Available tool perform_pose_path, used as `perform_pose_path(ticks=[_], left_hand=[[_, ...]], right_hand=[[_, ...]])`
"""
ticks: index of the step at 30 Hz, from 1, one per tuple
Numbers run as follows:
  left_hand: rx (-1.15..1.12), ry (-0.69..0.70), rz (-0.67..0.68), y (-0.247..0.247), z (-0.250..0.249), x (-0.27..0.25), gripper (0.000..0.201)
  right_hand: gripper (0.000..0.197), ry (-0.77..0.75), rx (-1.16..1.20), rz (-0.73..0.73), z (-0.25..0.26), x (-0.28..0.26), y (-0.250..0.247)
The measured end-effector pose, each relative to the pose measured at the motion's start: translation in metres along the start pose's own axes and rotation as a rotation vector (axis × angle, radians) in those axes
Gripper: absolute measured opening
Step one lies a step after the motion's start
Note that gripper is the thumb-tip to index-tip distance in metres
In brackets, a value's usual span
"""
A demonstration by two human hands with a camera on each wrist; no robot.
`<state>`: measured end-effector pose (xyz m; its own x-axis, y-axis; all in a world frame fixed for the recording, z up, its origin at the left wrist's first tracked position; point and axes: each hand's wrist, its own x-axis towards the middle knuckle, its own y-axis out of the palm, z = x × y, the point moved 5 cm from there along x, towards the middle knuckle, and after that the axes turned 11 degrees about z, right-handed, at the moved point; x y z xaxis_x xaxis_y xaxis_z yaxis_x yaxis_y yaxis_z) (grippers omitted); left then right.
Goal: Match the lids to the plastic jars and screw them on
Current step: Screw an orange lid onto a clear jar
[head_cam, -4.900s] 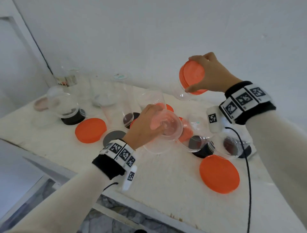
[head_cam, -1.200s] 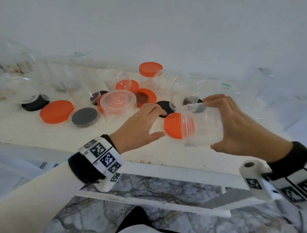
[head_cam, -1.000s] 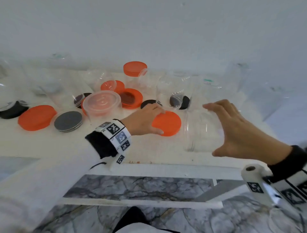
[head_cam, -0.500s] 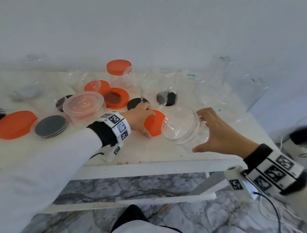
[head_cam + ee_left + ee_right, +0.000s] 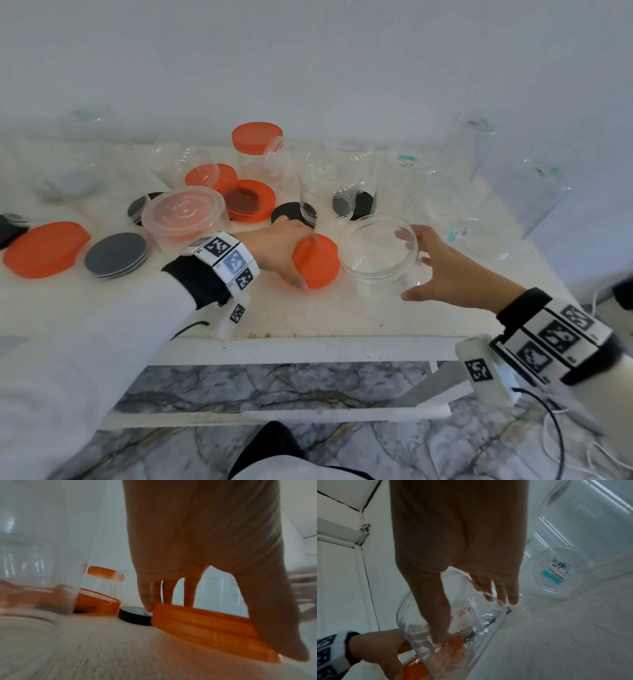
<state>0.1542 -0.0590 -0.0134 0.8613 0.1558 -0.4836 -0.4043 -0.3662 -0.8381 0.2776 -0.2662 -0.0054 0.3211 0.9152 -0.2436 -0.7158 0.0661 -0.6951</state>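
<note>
clear wide-mouth jar (image 5: 378, 250) is held at table centre by right hand (image 5: 448, 274), fingers spread round its wall | orange lid (image 5: 317, 262) at its 9 o'clock is gripped by left hand (image 5: 277, 250) | judged light, thin, slippery; best grasped by the wall, gently

Head view bright, even, soft daylight; faint shadows, edges bowed by wide lens. Left wrist view dimmer: left hand (image 5: 205, 547) backlit, dark, table (image 5: 120, 649) below the fingers smeared. Right wrist view dim, bluish; right hand (image 5: 458, 540) silhouetted, clear jar (image 5: 453, 628) under fingertips blurred, small glints.
</note>
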Motion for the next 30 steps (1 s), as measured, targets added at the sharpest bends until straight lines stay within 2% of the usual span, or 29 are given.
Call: perform_pose_path(ticks=[6, 11, 14, 18, 24, 28, 30], left_hand=[[-0.151, 0.0, -0.281, -0.022, 0.004, -0.032, 0.091], [-0.214, -0.037, -0.422, -0.031, 0.013, -0.05, 0.089], [-0.311, 0.005, -0.496, -0.033, 0.012, -0.057, 0.096], [-0.376, 0.098, -0.526, -0.031, 0.003, -0.062, 0.094], [-0.324, 0.176, -0.444, -0.027, -0.011, -0.058, 0.089], [-0.212, 0.207, -0.402, -0.023, -0.024, -0.049, 0.088], [-0.139, 0.205, -0.389, -0.02, -0.028, -0.045, 0.091]], right_hand=[[0.093, 0.058, 0.135, -0.025, -0.002, 0.01, 0.0], [0.081, 0.041, 0.237, 0.001, -0.003, 0.021, 0.007], [0.078, 0.019, 0.271, 0.045, 0.002, 0.028, 0.013], [0.072, -0.008, 0.292, 0.057, 0.014, 0.039, 0.02], [0.065, -0.035, 0.34, 0.071, 0.026, 0.055, 0.03], [0.08, -0.048, 0.325, 0.086, 0.031, 0.061, 0.035], [0.079, -0.047, 0.327, 0.077, 0.032, 0.062, 0.036]])
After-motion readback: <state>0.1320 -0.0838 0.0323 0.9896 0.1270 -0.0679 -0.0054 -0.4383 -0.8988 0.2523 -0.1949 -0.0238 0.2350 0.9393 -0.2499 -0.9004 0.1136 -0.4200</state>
